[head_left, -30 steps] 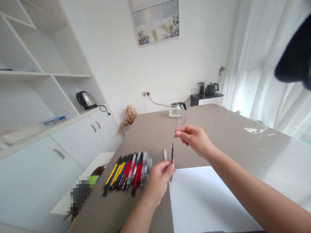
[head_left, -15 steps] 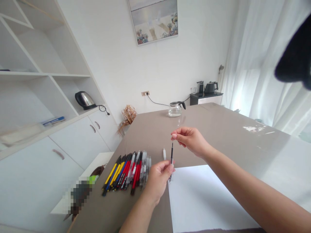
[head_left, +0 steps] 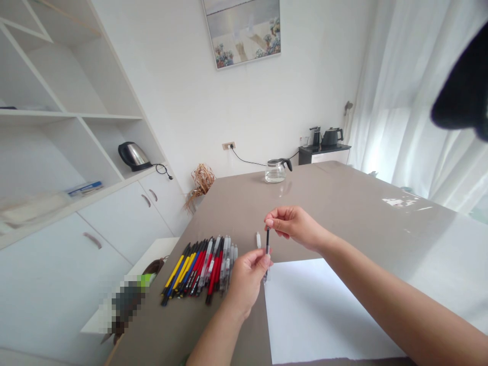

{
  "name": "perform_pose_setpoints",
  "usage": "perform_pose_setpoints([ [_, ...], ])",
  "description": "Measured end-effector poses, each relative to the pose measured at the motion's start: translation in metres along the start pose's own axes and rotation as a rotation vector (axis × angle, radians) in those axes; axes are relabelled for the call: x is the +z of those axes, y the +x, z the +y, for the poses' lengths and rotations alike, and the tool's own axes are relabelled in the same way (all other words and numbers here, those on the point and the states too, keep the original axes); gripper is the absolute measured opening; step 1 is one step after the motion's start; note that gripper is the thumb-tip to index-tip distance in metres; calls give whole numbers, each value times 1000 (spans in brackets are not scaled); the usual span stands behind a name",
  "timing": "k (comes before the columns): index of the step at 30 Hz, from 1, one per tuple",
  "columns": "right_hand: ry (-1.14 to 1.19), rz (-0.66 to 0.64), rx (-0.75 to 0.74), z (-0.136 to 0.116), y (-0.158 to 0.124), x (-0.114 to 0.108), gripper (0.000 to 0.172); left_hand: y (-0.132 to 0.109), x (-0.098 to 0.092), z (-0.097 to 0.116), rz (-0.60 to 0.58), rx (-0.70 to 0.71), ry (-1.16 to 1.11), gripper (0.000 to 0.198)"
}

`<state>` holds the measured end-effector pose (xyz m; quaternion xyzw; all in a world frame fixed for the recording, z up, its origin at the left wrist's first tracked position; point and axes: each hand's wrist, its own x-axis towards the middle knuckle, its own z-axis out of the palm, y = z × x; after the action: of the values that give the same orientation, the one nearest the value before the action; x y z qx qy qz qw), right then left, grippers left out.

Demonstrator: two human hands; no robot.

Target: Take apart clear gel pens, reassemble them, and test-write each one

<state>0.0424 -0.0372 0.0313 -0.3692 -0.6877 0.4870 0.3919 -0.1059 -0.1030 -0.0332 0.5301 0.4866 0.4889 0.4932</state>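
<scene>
My left hand (head_left: 249,274) is closed around a clear pen barrel (head_left: 268,274), held upright above the paper's left edge. Out of its top rises a black pen refill (head_left: 267,240). My right hand (head_left: 292,225) pinches at the refill's upper end with thumb and forefinger; whether a small part sits between them is hidden. Just behind my left hand lies a whitish pen piece (head_left: 258,239) on the table. To the left is a row of several pens (head_left: 198,269) in yellow, blue, red and clear, with black ends.
A white sheet of paper (head_left: 324,315) lies in front of me on the brown table (head_left: 236,208). At the far edge stands a glass pot (head_left: 275,173) with a black handle. White cabinets (head_left: 125,223) line the left side, and dried plants (head_left: 202,178) stand beyond the table corner.
My right hand has come down slightly and to the left, so its fingertips now meet the refill's top end, where a gap showed before. My left hand keeps its hold.
</scene>
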Motion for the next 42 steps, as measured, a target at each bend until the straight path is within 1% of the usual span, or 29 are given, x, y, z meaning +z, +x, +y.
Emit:
perform_pose_setpoints([
  [7,118,-110,-1,8,2,6,23,1,-1,0,23,37,17,35],
  [11,76,-187,27,13,3,4,26,1,-5,3,65,76,16,35],
  [13,-5,-191,72,21,7,1,28,2,-9,5,122,92,15,36],
  [14,-71,-170,101,26,9,-1,26,3,-11,5,156,96,15,37],
  [17,-404,-94,227,44,20,-3,21,5,-17,6,250,94,19,39],
  [19,-595,-83,301,55,29,1,20,6,-19,5,286,93,13,39],
  [21,-698,-78,332,63,39,10,23,6,-20,4,293,96,-5,39],
  [24,-812,-26,347,69,52,28,34,6,-19,4,278,108,-38,38],
  [26,-875,2,355,72,58,41,37,6,-18,5,267,112,-45,39],
  [29,-923,12,351,74,62,55,32,5,-18,6,260,107,-43,39],
  [31,-936,11,339,76,61,58,28,4,-18,6,255,101,-43,39],
  [34,-928,9,314,74,57,50,24,4,-18,5,242,98,-34,38],
  [36,-908,14,287,69,51,37,23,3,-17,3,228,101,-26,38],
  [38,-846,38,246,59,43,20,25,2,-15,3,205,105,-24,38],
  [39,-790,55,215,52,37,12,28,2,-14,3,187,105,-25,38],
  [40,-635,93,185,45,31,3,30,1,-13,3,166,103,-24,38],
  [42,-330,146,50,29,17,-11,30,-1,-9,4,123,95,-10,37],
])
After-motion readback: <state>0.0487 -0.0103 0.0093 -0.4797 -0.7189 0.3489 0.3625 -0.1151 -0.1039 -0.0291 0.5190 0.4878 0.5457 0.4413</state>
